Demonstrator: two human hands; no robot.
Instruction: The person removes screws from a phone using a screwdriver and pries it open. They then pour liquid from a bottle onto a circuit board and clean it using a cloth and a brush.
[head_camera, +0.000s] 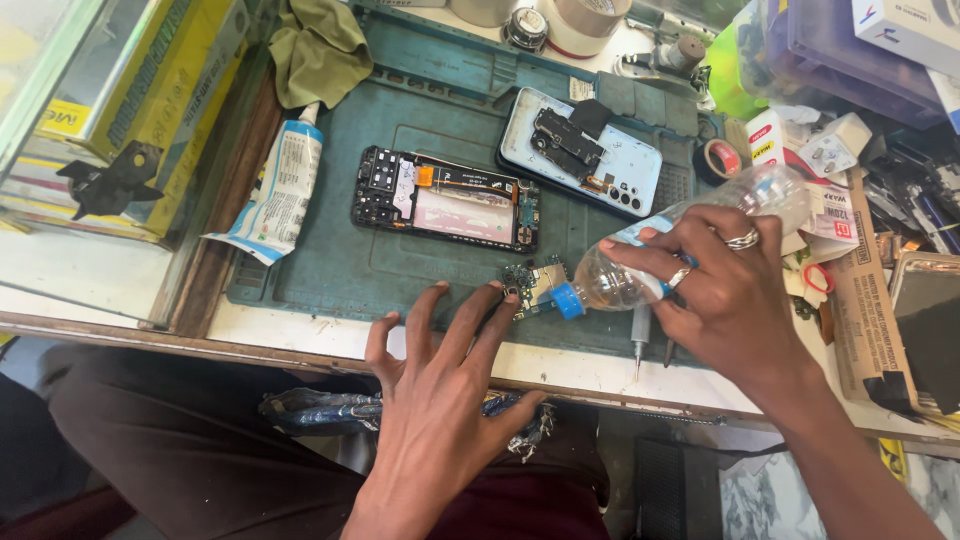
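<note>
The person is applying liquid from a bottle (690, 235) to a small circuit board (535, 282) lying at the mat's (340, 270) near edge; judging by the tilt, the blue nozzle is sitting just beside the board, so the next move seems to call for a gentle squeeze and a steady aim. The right hand (725, 290) is wrapping closed around the clear bottle, fingers curled over its body. The left hand (440, 400) is lying spread wide, fingers apart, holding nothing, its fingertips (512, 297) pressing at the board's edge. An opened phone (445, 198) and a back cover (580, 150) are lying farther back on the mat, and a glue tube (278, 190) at its left.
</note>
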